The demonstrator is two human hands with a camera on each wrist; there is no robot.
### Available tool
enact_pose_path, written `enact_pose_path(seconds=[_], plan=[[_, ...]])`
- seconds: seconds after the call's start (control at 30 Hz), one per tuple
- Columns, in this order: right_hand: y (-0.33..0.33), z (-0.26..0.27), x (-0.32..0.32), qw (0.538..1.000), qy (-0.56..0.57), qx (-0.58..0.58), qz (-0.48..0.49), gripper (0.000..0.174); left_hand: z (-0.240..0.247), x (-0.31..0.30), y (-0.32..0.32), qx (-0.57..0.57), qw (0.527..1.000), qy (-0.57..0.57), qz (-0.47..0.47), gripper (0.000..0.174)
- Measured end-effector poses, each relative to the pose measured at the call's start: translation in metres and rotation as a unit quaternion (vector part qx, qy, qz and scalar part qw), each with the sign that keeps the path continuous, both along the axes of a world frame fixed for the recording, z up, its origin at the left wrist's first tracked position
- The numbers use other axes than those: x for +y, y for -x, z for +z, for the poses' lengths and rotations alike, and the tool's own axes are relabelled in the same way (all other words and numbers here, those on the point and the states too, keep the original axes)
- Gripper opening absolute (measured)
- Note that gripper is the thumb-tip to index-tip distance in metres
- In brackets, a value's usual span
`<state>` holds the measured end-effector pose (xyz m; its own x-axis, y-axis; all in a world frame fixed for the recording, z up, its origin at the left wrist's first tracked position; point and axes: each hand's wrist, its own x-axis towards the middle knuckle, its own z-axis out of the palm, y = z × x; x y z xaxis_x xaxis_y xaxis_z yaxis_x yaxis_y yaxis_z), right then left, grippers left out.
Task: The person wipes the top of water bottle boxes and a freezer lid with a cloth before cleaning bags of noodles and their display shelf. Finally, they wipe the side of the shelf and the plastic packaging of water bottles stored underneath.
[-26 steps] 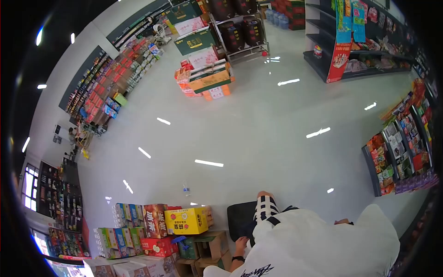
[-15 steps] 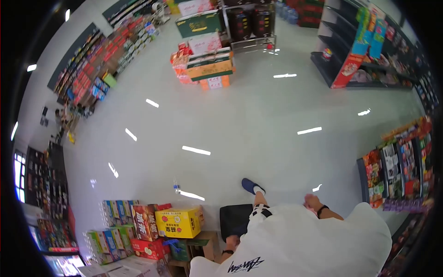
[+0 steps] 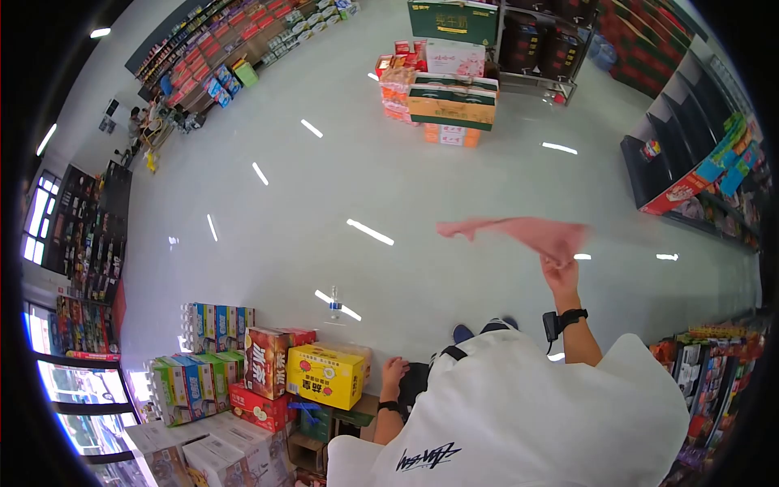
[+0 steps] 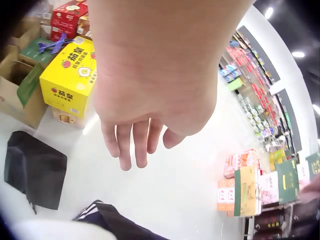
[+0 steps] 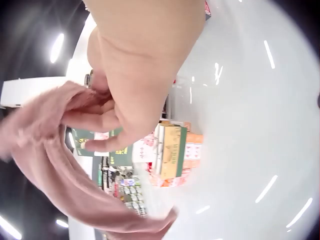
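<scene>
A pink cloth swings out in the air ahead of my right hand, which pinches it by one end. In the right wrist view the cloth hangs in a long twisted strip, with thumb and fingers gripping its bunched end. My left hand hangs at the left side of the body, near a dark seat-like object. Its fingers point down, relaxed, and hold nothing.
At the left stand a yellow box, red boxes and other stacked cartons. A small bottle is on the floor. Ahead is a carton display; shelves stand at the right.
My right hand has risen and reached forward, and the pink cloth has come into view in it. My left hand has moved out from beside the dark seat-like object. The head view has turned.
</scene>
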<state>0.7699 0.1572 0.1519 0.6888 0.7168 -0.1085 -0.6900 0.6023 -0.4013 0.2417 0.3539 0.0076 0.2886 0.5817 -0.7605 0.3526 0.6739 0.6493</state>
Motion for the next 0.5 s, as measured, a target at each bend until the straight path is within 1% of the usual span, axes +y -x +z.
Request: enact_pose_path(seconds=[0.03,0.07,0.13,0.17,0.23,0.27,0.3,0.33,0.37,0.4,0.43,0.47,0.5], plan=[[-0.004,0.006,0.014,0.995,-0.026,-0.003,-0.096,0.03,-0.003,0.004,0.009,0.022,1.0,0.005,0.011,0.031],[-0.007,0.012,0.029,0.995,-0.028,-0.002,-0.092,0.03,0.002,0.007,0.014,0.023,1.0,0.004,0.014,0.031],[-0.008,0.016,0.06,0.994,-0.039,0.085,-0.059,0.027,0.013,0.002,0.029,0.072,0.985,0.082,0.137,0.033],[-0.007,0.015,0.079,0.994,-0.036,0.089,-0.053,0.027,0.011,0.0,0.04,0.075,0.983,0.084,0.143,0.033],[0.006,0.011,0.128,0.994,0.083,0.056,0.037,0.027,0.001,-0.007,0.059,0.094,0.971,0.171,0.14,0.034],[0.026,0.058,0.168,0.986,0.075,0.138,0.059,0.026,-0.005,-0.011,0.066,0.097,0.967,0.18,0.153,0.034],[0.036,0.059,0.193,0.983,0.087,0.144,0.076,0.026,-0.01,-0.018,0.076,0.106,0.984,0.122,0.069,0.033],[0.042,0.057,0.22,0.976,0.105,0.104,0.159,0.025,-0.011,-0.026,0.082,0.113,0.992,0.062,-0.009,0.032],[0.052,0.063,0.257,0.959,0.118,0.064,0.25,0.024,-0.015,-0.027,0.085,0.127,0.99,0.059,0.007,0.03],[0.06,0.07,0.304,0.901,0.334,-0.061,0.27,0.012,-0.022,-0.025,0.085,0.147,0.989,0.022,-0.024,0.029],[0.061,0.073,0.342,0.884,0.33,-0.073,0.324,0.012,-0.028,-0.025,0.075,0.151,0.987,0.034,0.042,0.029],[0.068,0.074,0.382,0.858,0.37,-0.121,0.336,0.008,-0.03,-0.024,0.076,0.145,0.986,-0.007,0.084,0.029],[0.08,0.078,0.428,0.829,0.397,-0.179,0.35,0.009,-0.015,-0.008,0.064,0.078,0.918,0.138,0.363,0.029]])
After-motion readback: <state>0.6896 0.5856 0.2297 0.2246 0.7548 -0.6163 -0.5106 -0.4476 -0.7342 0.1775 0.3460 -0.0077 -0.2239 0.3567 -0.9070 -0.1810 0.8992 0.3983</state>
